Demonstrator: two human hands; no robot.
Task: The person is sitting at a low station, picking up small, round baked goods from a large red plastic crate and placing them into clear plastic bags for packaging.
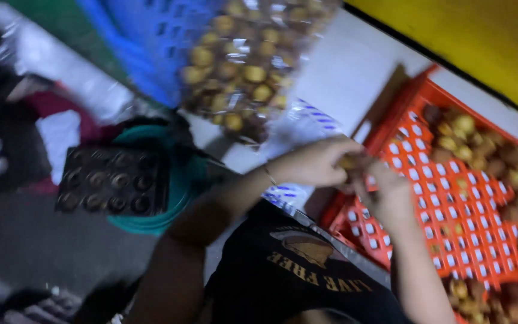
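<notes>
My left hand (310, 163) and my right hand (388, 195) meet over the near-left corner of an orange plastic crate (451, 210). Both pinch a small golden-brown cake (349, 161) between their fingertips. The picture is blurred, so the exact grip is hard to see. More small round cakes (499, 162) lie loose in the crate, along its far and right side. A thin bracelet sits on my left wrist.
A clear bag full of small cakes (244, 66) lies beyond my hands, next to a blue crate (151, 42). A dark baking tray with round moulds (112, 180) rests on a teal round tub (181, 180) at left. A yellow surface (481, 36) fills the top right.
</notes>
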